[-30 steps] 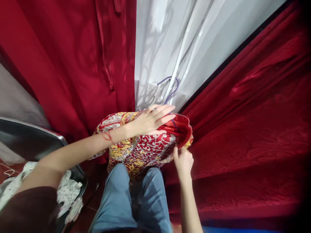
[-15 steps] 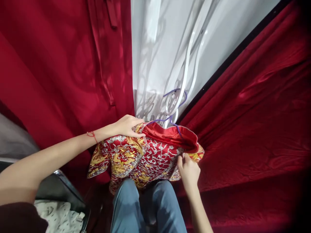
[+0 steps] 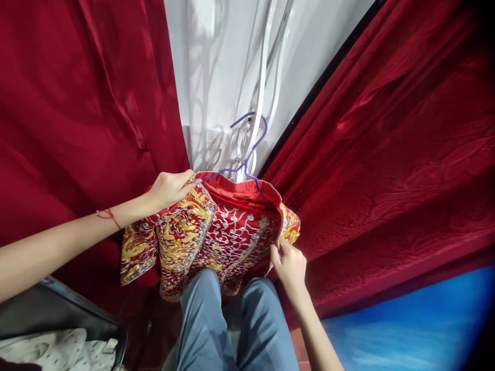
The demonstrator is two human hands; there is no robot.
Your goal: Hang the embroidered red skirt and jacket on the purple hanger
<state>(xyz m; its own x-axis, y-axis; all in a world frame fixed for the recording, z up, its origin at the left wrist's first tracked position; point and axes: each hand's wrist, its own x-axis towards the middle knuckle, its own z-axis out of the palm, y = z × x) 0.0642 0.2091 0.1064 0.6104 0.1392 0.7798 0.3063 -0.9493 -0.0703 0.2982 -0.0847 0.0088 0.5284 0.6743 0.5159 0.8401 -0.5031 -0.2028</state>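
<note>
A red garment (image 3: 216, 234) embroidered in gold and silver hangs over my knees, with a purple wire hanger (image 3: 247, 149) inside its plain red lining. My left hand (image 3: 170, 188) pinches the garment's upper left edge, close to one end of the hanger. My right hand (image 3: 288, 265) grips the garment's right front edge lower down. The hanger's hook stands above the garment in front of a white cover.
Dark red satin curtain (image 3: 77, 103) hangs at the left and red velvet cloth (image 3: 386, 154) at the right. White plastic garment cover (image 3: 216, 77) hangs between them. A chair with patterned white cloth (image 3: 58, 348) sits lower left. Blue floor (image 3: 406, 324) shows lower right.
My left hand went from lying flat on the garment's top to pinching its upper left edge. The garment and hanger rose and spread wider. The view shifted right.
</note>
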